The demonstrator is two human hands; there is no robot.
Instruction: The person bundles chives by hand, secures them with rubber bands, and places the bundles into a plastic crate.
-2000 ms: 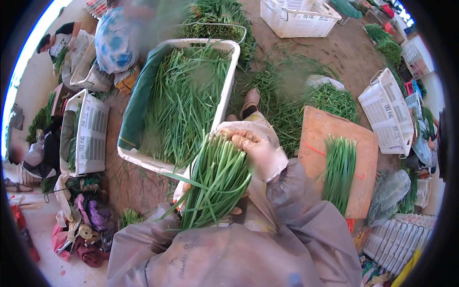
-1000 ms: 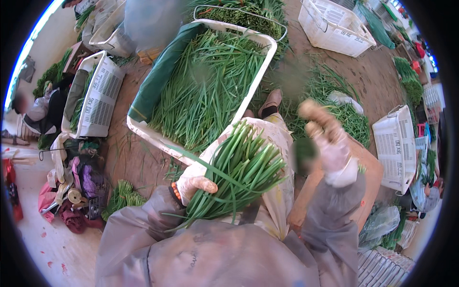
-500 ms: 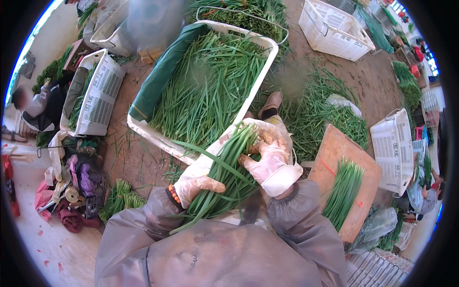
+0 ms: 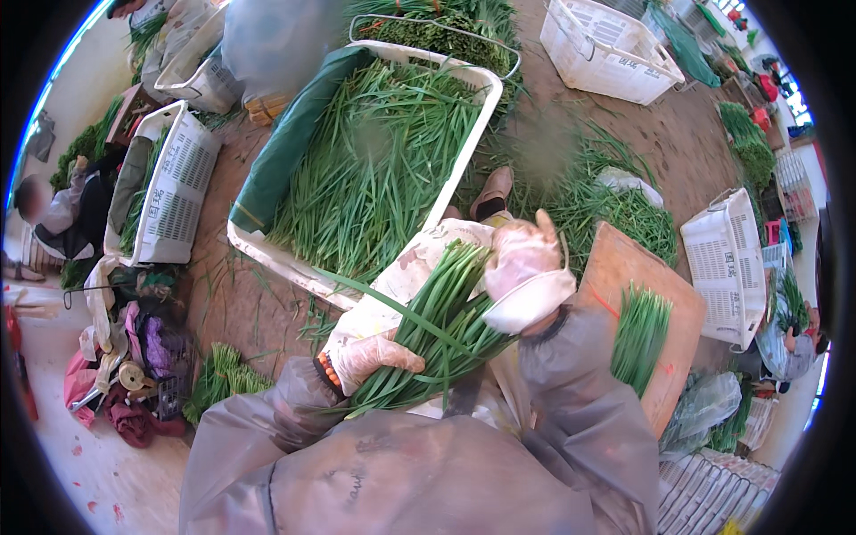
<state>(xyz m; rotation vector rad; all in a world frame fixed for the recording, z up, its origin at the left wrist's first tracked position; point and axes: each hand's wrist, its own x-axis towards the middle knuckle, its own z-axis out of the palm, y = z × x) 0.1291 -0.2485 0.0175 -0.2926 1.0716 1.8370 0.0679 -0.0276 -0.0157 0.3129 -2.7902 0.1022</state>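
Observation:
A thick bunch of long green garlic chives lies slanting across my lap. My left hand, in a pale soiled glove with orange beads at the wrist, is closed round its lower part. One wide leaf sticks out from the bunch toward the upper left. Just right of the bunch's top is my right hand, gloved and slightly blurred, with a finger stretched up and nothing visible in it. Ahead stands a white crate full of loose chives, lined with green cloth on its left side.
At right, a tied chive bundle rests on a wooden board. Loose chives cover the floor beyond it. White crates stand at left, far right and back right. Another person sits at far left.
My right hand has moved off the bunch toward the right and upward, its fingers leaving the stems. The left hand keeps its hold, and the whole view has shifted slightly.

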